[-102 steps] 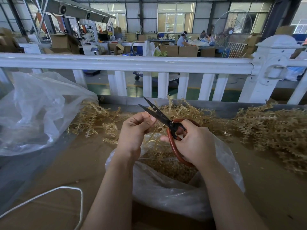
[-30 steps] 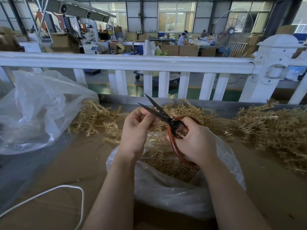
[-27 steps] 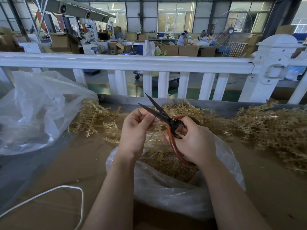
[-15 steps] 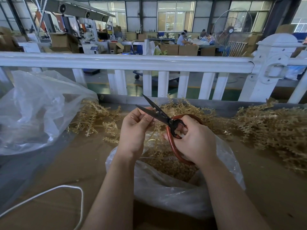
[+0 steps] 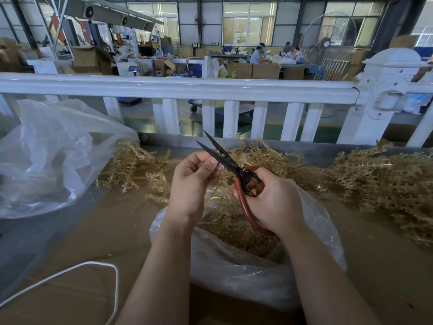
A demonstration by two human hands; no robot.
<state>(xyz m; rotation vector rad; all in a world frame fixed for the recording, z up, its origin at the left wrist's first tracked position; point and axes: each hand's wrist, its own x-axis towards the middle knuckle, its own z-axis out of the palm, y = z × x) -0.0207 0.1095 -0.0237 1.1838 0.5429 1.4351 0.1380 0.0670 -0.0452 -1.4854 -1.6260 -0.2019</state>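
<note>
Snipping is the work in hand, as far as I can judge from beside the bench: the left hand [image 5: 192, 181] pinches a thin gold sprig [image 5: 216, 188] between thumb and curled fingertips, holding its top end right against the scissors [image 5: 230, 163] so the cut lands close to the fingers. The right hand [image 5: 274, 202] is wrapped round the red handles, fingers through the loops, and the dark blades stand a little apart, tips pointing up and to the far left (whether the stem already sits between them I cannot tell). Both hands hover over the open mouth of a clear bag [image 5: 246, 273] near the person, which is plainly why they work there: trimmed bits would drop straight onto the gold pieces inside. Uncut stock lies within reach on the table [image 5: 105, 231], a big heap [image 5: 386, 184] on the right and a smaller scatter [image 5: 136, 167] on the far left, beside a second, crumpled sack [image 5: 54, 156]. A white cord [image 5: 77, 270] loops at the near left.
</note>
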